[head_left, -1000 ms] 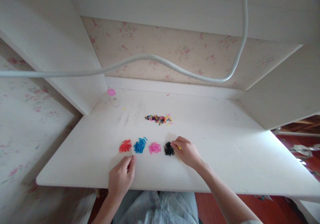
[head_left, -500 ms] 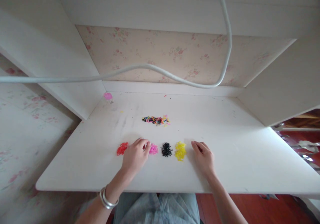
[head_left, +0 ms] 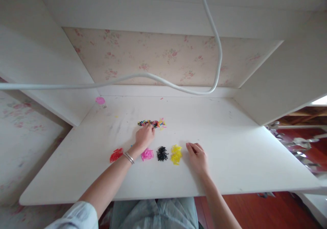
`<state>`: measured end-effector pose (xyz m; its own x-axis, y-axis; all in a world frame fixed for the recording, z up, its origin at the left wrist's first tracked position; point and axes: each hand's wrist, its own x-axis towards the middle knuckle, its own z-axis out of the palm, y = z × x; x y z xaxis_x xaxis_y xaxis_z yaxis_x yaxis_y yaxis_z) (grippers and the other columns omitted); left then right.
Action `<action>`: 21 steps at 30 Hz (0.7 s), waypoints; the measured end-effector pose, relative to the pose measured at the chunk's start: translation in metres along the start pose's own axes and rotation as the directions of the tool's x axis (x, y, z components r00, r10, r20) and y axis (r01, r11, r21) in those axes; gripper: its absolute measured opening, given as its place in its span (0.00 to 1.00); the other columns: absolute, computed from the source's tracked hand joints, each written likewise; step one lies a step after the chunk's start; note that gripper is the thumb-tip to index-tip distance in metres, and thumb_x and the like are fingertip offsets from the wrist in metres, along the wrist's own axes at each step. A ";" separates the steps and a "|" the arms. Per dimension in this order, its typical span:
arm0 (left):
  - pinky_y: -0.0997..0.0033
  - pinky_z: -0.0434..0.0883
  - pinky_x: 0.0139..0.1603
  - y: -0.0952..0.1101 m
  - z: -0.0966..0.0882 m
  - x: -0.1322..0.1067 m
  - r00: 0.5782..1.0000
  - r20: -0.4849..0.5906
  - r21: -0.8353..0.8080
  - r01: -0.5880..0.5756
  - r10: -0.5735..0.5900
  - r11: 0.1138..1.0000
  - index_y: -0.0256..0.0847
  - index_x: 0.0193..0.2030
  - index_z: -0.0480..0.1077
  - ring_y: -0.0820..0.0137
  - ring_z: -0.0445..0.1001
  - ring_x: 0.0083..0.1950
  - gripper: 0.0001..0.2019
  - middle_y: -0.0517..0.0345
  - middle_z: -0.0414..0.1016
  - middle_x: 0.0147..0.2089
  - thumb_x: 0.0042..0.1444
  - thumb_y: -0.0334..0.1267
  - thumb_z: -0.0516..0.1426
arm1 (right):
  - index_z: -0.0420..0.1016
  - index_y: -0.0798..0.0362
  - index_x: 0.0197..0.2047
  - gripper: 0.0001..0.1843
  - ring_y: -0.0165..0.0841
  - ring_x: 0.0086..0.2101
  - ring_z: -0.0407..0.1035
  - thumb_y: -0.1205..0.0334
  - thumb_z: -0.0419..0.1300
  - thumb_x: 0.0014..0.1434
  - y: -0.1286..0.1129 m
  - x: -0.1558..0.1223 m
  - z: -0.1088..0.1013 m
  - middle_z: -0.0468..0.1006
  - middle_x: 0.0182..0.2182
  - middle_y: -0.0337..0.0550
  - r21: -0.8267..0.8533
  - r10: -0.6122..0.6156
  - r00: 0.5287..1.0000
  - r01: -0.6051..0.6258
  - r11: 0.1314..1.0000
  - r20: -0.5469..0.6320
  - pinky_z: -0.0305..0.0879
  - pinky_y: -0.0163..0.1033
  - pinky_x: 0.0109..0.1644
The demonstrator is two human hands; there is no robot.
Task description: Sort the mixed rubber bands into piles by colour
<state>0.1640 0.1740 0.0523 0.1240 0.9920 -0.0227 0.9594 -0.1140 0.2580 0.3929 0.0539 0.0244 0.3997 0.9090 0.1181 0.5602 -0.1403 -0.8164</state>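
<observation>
My left hand [head_left: 145,136] reaches to a mixed heap of small coloured rubber bands [head_left: 155,122] in the middle of the table. Its fingers are bent together at the near edge of the heap; what is between them is hidden. Sorted piles lie nearer me in a row: red bands [head_left: 116,155], pink bands [head_left: 147,154], black bands [head_left: 162,153] and yellow bands [head_left: 176,154]. A bit of blue shows beside my left forearm, which covers the rest there. Right of the yellow pile, my right hand [head_left: 198,156] rests on the tabletop, fingers curled closed, nothing visible in them.
A white cable [head_left: 153,76] hangs across the view above the white table [head_left: 230,161]. A pink round object [head_left: 100,100] lies at the back left corner. White side panels [head_left: 278,69] and a floral back wall [head_left: 173,57] enclose the table.
My left hand has moved forward from beside the pink pile to the mixed heap, uncovering the pink bands. My right hand stays by the yellow pile. The whole view has shifted slightly.
</observation>
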 end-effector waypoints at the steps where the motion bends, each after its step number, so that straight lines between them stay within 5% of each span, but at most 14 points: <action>1: 0.68 0.67 0.44 0.000 0.000 0.000 1.000 0.000 0.003 -0.004 0.004 1.000 0.44 0.46 0.70 0.67 0.74 0.43 0.16 0.51 0.72 0.49 0.63 0.45 0.44 | 0.79 0.53 0.34 0.25 0.31 0.29 0.66 0.42 0.50 0.59 0.000 0.001 0.000 0.74 0.28 0.42 0.002 0.002 1.000 -0.002 1.000 -0.004 0.59 0.35 0.34; 21: 0.72 0.66 0.44 0.001 -0.025 -0.021 0.991 0.009 -0.053 -0.129 0.130 0.990 0.47 0.48 0.71 0.70 0.73 0.44 0.16 0.55 0.70 0.50 0.64 0.44 0.44 | 0.79 0.53 0.34 0.26 0.30 0.28 0.65 0.42 0.49 0.60 -0.001 0.001 0.001 0.73 0.27 0.41 -0.012 -0.023 1.000 0.023 1.000 0.006 0.58 0.34 0.33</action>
<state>0.1554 0.1543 0.0775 0.2499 0.9683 0.0025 0.9206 -0.2384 0.3093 0.3924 0.0555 0.0248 0.3823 0.9144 0.1332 0.5775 -0.1239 -0.8069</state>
